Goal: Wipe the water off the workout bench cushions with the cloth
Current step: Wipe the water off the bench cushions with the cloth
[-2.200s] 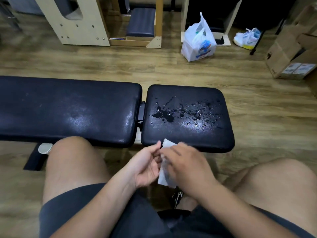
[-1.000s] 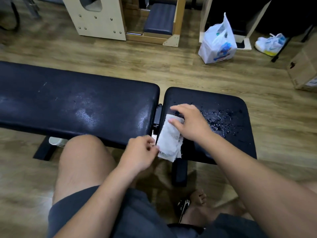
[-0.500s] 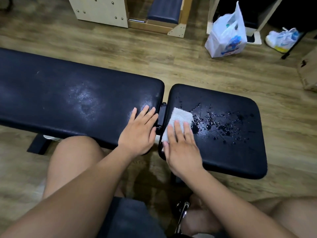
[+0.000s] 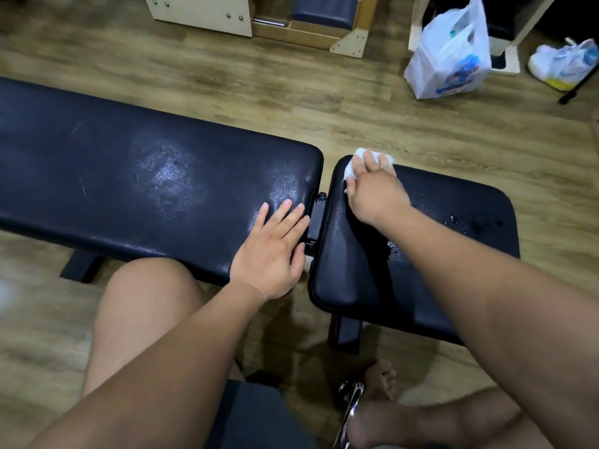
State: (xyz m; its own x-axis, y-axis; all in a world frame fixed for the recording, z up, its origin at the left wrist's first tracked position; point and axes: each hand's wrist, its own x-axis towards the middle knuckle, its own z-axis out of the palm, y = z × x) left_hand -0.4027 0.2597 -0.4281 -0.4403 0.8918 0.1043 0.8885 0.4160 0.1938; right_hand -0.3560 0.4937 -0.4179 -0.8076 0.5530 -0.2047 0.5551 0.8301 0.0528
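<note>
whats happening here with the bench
A person is wiping water off a black padded workout bench. Their right hand presses a white cloth against the far left corner of the short seat cushion, while the left hand lies flat on the long back cushion beside the gap. Water droplets remain on the seat cushion's right part.

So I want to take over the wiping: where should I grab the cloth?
Take the cloth by its bunched left part, from above. It lies flat on the short cushion at the far left corner, and the right hand covers the rest.
</note>
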